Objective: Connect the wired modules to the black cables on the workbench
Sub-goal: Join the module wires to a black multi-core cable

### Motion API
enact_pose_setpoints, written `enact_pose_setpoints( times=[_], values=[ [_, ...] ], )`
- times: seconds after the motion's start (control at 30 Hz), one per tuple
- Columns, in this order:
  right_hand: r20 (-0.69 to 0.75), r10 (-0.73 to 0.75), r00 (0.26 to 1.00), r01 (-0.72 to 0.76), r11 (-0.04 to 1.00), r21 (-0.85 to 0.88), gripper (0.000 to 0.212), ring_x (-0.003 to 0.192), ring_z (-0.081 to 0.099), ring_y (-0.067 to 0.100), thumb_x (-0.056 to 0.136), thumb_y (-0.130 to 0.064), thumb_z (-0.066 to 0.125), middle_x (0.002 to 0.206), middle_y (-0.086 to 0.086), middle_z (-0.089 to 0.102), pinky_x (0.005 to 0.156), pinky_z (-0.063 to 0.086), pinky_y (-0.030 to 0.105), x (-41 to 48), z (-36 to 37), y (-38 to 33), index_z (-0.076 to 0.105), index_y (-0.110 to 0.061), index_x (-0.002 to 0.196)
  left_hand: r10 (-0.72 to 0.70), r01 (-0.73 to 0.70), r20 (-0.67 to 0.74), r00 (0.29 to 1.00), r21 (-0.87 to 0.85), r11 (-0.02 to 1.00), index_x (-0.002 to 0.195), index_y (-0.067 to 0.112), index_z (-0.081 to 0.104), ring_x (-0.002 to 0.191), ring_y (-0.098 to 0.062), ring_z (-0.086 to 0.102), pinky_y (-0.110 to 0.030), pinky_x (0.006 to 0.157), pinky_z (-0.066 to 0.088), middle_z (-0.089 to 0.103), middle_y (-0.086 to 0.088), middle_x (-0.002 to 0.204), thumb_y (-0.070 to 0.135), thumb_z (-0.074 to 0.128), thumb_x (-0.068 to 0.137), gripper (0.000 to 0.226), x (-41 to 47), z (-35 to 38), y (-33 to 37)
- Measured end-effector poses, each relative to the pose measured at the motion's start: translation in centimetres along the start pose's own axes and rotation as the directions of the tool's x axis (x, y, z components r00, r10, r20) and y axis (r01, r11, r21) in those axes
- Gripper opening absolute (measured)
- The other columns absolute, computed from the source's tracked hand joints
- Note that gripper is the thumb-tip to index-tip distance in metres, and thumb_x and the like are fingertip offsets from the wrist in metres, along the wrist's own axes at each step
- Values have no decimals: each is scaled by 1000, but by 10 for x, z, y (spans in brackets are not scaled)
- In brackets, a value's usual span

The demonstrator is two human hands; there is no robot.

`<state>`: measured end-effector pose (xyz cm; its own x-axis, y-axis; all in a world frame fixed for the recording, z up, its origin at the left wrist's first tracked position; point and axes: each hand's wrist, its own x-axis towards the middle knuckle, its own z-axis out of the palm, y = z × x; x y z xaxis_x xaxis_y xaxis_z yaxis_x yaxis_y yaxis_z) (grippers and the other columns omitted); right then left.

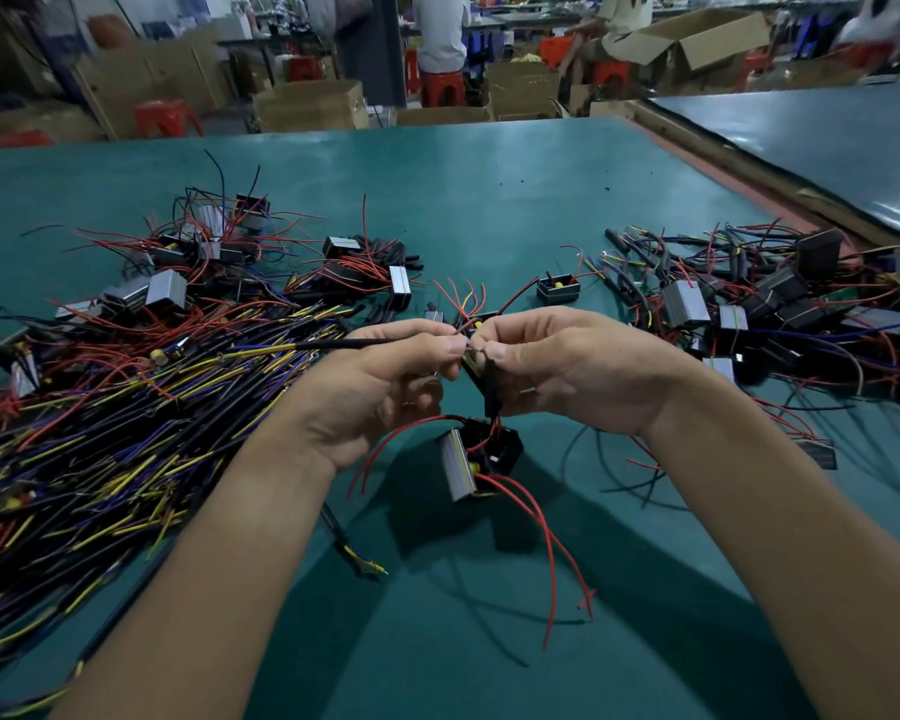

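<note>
**A:** Forearms [219, 589] low in shot, and the left hand [385, 376] was clamped on a black cable [344, 345], thumb and finger tight at its tip!

**B:** And the right hand [567, 371]?

**A:** Pinching as well, on a thin wire [468, 348] right against that tip.

**B:** The module [481, 459]?

**A:** It hung just below both hands by its red leads [536, 517], over the bench [489, 200]. Cable pile [126, 407] to the left, more modules [749, 309] to the right.

Cable heap [100, 407] left, module pile [780, 304] right, on workbench [489, 200].
</note>
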<state>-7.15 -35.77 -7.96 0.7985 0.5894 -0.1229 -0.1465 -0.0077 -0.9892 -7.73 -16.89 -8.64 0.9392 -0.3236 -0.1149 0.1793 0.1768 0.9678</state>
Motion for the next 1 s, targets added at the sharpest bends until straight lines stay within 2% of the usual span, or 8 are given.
enact_pose_setpoints(
  times=[0.2, 0.27, 0.37, 0.5, 0.63, 0.8, 0.9, 1.0],
  values=[
    [-43, 45, 998, -49, 994, -102, 24, 61, 43, 10, 99, -9, 47, 69, 0, 48, 63, 42, 21, 2, 3, 1, 54, -11, 76, 66, -63, -17, 998, 142, 988, 77, 18, 77, 54, -9, 50, -19, 53, 46, 65, 4, 66, 33, 80, 51, 31, 0, -2, -2],
    [-66, 38, 997, -46, 991, -122, 19, 61, 41, 11, 100, -9, 47, 70, 3, 45, 64, 41, 22, 1, 4, 1, 58, -3, 85, 70, -65, -33, 997, 154, 986, 78, 15, 76, 53, -8, 48, -18, 51, 45, 63, 4, 65, 33, 78, 56, 29, 2, -2, -4],
    [-168, 6, 986, -42, 977, -210, 26, 59, 39, 10, 99, -10, 51, 67, 1, 44, 64, 41, 21, 3, 7, 0, 61, 13, 107, 90, -80, -57, 994, 162, 984, 71, 15, 75, 49, -7, 45, -16, 46, 42, 62, 2, 60, 26, 75, 67, 11, 3, 0, -5],
    [-283, -92, 955, -32, 913, -406, 22, 67, 43, 13, 98, -13, 56, 69, 3, 45, 71, 44, 30, 5, 14, 0, 65, 6, 94, 202, -159, -118, 972, 298, 941, 68, 14, 71, 43, -8, 45, -16, 44, 42, 61, 0, 55, 7, 67, 86, 20, 6, 3, -8],
    [-305, -81, 949, -35, 932, -360, 21, 78, 51, 20, 98, -10, 56, 83, 14, 57, 80, 51, 39, 4, 15, 0, 65, 8, 97, 259, -202, -123, 958, 352, 914, 71, 13, 70, 40, -8, 45, -17, 44, 43, 63, 0, 56, 5, 66, 87, 19, 5, 5, -7],
    [-308, -99, 946, -4, 948, -318, 15, 68, 62, 18, 98, -7, 55, 82, 9, 71, 68, 57, 31, 6, 13, 1, 67, 0, 91, 265, -199, -166, 950, 333, 922, 66, 14, 72, 39, -10, 45, -18, 43, 43, 66, -3, 57, 5, 68, 85, 21, 5, 5, -7],
    [-327, -121, 937, 14, 950, -311, 5, 65, 65, 15, 96, -4, 57, 83, 10, 74, 62, 58, 28, 8, 13, 3, 57, -8, 93, 264, -187, -190, 945, 347, 919, 68, 12, 71, 38, -11, 45, -19, 43, 44, 67, -5, 58, 5, 68, 85, 18, 5, 4, -6],
    [-361, -148, 921, 20, 942, -334, 12, 62, 66, 12, 92, -4, 63, 79, 7, 75, 58, 56, 25, 9, 10, 4, 55, -9, 99, 262, -176, -214, 941, 350, 920, 70, 10, 70, 38, -11, 45, -19, 44, 43, 67, -5, 58, 5, 69, 84, 15, 6, 3, -6]
  ],
)
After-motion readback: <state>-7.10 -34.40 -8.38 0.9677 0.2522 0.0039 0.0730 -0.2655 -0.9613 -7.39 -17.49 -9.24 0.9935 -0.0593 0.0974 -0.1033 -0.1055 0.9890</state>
